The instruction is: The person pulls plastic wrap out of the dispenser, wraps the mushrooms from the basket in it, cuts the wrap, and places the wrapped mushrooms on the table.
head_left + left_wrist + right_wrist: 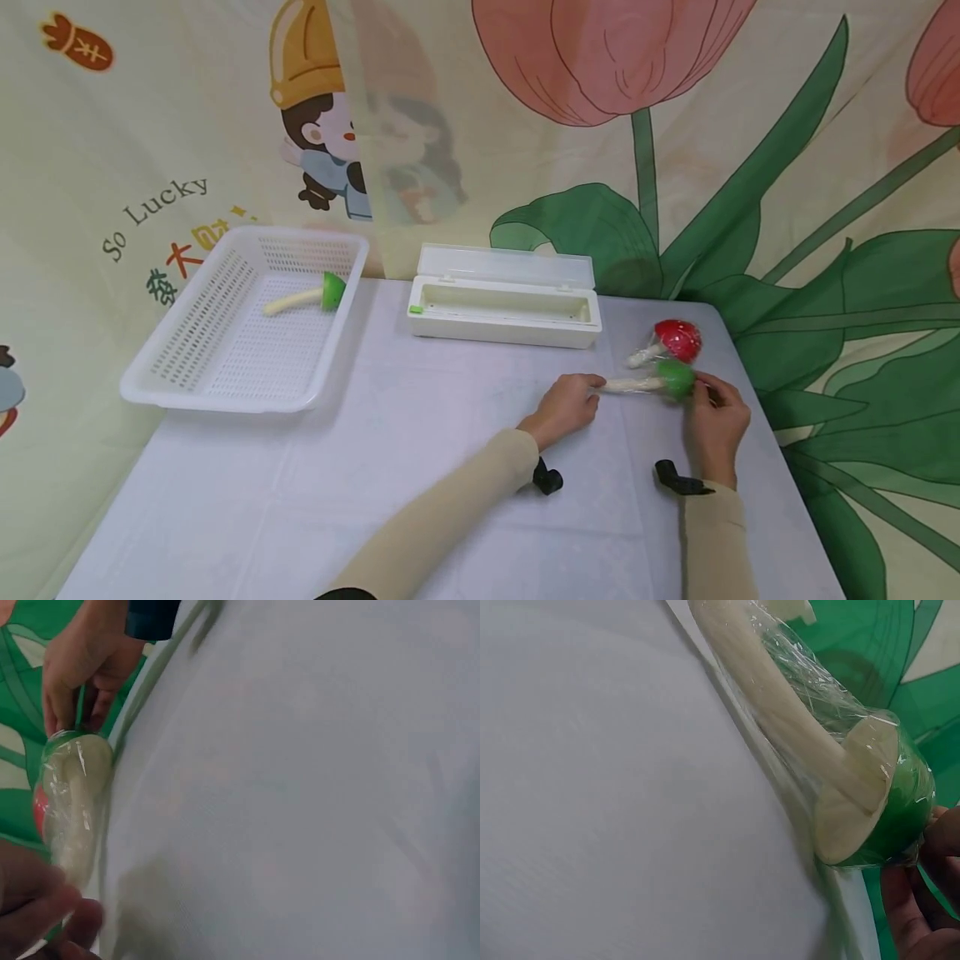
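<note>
A green-capped, cream-stemmed mushroom in clear plastic wrap (652, 383) is held at four o'clock from the long white plastic box (506, 332). Its stem end is closely pinched by the left hand (567, 406), its cap end by the right hand (718, 421)

Passage exists over the worktop (360, 483) front-left of the white box (504, 332) and between it and the basket (217, 406). The raised lid (504, 267) obstructs behind the box; left hand (564, 408), front-right; green-capped mushroom (662, 382), red-capped mushroom (673, 340) and right hand (720, 423), right.

Basket (225, 406), open case (504, 333), wrapped red mushroom (678, 340), on white-clothed table (420, 417)
</note>
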Tool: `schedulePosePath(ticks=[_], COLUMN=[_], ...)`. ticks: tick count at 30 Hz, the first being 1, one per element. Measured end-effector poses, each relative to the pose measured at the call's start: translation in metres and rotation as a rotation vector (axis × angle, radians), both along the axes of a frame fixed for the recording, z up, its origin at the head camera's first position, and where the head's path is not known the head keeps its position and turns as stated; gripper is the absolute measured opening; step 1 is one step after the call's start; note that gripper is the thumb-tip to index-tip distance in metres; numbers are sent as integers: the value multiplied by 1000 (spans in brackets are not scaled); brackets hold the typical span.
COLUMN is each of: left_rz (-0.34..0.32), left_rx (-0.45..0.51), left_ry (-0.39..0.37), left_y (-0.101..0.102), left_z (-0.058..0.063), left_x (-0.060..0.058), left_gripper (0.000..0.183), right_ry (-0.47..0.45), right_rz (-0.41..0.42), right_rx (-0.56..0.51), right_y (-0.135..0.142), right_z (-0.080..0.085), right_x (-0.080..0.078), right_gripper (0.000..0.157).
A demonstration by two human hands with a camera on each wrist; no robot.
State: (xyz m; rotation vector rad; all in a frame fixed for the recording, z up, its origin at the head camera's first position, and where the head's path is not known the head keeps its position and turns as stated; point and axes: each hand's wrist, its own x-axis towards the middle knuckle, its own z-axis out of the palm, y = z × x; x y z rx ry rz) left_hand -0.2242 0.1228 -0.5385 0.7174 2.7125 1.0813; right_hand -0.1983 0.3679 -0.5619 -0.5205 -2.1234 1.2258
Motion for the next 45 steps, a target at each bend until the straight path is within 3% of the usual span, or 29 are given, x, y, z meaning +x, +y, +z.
schedulePosePath(ticks=[12,23,33,40,45], left_rz=[-107,-161,-180,-153,-134], left_rx=[-47,-60,-7,-21,-56], left_ry=[-72,-97,-62,-6,39], left_y=[33,40,21,-8,-36], left_z=[9,0,0,11,24], left_x=[5,5,5,-2,-10], left_gripper=[40,47,43,39,38], right_ry=[-14,-48,31,76,143], right_rz=[-136,-188,-181,-175,-118], right_rx=[-31,-54,-37,73,144], right_y=[25,25,21,16,6], right_z=[-3,0,5,14,27], right_x=[1,4,4,1,-3], right_gripper=[24,28,26,25,22])
